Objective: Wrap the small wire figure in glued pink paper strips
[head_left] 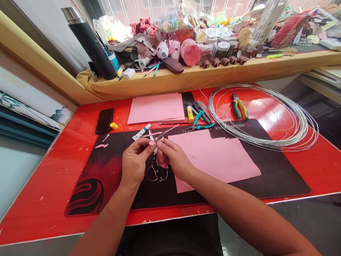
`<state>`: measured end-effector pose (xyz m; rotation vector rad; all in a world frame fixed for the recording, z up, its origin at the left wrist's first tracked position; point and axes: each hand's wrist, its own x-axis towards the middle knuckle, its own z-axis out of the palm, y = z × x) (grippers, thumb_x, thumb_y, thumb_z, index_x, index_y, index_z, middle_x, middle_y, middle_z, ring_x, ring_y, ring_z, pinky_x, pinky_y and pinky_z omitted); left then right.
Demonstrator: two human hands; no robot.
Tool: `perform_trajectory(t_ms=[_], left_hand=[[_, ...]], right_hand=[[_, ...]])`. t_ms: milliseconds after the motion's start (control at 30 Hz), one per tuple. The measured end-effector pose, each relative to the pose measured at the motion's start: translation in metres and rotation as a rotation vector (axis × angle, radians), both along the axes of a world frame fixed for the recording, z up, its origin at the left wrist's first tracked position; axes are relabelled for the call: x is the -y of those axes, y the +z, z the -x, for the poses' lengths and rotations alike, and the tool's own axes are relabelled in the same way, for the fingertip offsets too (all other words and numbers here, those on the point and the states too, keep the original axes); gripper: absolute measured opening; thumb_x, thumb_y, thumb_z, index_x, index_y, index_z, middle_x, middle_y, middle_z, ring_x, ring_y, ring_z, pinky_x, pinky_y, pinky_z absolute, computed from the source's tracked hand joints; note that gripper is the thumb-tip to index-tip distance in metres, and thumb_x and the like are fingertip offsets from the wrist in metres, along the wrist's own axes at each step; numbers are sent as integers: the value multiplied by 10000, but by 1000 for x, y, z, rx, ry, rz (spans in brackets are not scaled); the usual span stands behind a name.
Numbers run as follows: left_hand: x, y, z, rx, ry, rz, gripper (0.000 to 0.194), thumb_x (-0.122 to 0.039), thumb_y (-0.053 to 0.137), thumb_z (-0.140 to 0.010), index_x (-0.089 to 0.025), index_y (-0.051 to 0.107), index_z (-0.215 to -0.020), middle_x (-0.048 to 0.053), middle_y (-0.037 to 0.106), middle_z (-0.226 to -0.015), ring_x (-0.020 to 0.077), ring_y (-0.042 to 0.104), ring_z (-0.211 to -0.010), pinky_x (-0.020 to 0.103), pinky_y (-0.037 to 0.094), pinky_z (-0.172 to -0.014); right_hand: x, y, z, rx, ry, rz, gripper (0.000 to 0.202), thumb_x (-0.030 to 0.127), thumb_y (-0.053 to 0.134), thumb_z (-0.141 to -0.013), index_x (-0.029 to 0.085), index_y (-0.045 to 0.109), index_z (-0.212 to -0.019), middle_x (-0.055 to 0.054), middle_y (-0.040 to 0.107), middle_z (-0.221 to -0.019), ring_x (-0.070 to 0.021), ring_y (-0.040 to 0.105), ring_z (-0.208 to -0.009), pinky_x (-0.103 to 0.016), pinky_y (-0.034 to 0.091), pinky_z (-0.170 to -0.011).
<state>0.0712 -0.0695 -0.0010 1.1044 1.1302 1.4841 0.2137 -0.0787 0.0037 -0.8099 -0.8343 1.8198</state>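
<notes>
Between my two hands, above the dark mat, is a small wire coil (159, 137) with thin pink paper strips (170, 129) sticking out from it. My left hand (135, 156) is closed, thumb and forefinger pinching the paper at the coil's left end. Close against it, my right hand (174, 156) pinches the other side with curled fingers. Scissors (152, 173) lie beneath the hands on the mat, handles towards me and partly hidden. A white and blue glue tube (141, 132) rests just beyond my left hand. A cut pink sheet (213, 156) lies beside and partly under my right forearm.
Farther back lie a pink paper stack (157, 108), a yellow glue stick (190, 113), teal pliers (197, 122) and a black phone (104, 121). At right, a large wire coil (266, 142) surrounds green-yellow pliers (239, 106). A black flask (90, 44) stands on the crowded sill.
</notes>
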Motion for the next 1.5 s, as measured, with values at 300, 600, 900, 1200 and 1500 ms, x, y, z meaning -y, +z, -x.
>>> perform_trajectory(t_ms=[300,600,900,1200,1500], left_hand=[[-2,-1,0,18,-17,6,194,-284,950,-683,-222,780,-756,8,692,-871,168,658,-879,294,569,-848],[2,-2,-3,-161,19,-61,140,-316,904,-755,-227,800,-787,19,736,-843,186,676,-841,320,571,-830],[6,-4,-3,-166,28,-44,160,-345,896,-782,-231,827,-869,35,766,-923,198,702,-928,315,566,-887],[11,1,-9,56,-67,38,406,-542,922,-752,-195,757,-885,10,690,-794,127,606,-694,247,521,-678],[12,3,-13,110,-4,108,292,-415,916,-793,-176,750,-811,-7,671,-796,101,602,-684,217,504,-666]], right_hand=[[-1,2,0,-84,-31,8,390,512,817,-838,217,563,-853,104,472,-551,-75,394,-456,-230,253,-464],[-3,2,0,-43,-124,-39,402,522,819,-833,215,562,-799,118,405,-522,-67,332,-446,-238,254,-451],[-5,2,-1,35,-194,-86,405,542,816,-827,219,574,-802,112,407,-523,-74,347,-437,-244,256,-439],[-1,7,-2,166,-225,-180,379,556,777,-869,233,586,-824,90,476,-546,-98,390,-473,-255,267,-469],[2,6,-1,168,-219,-212,402,571,790,-870,216,605,-829,76,515,-582,-95,410,-500,-243,276,-470]])
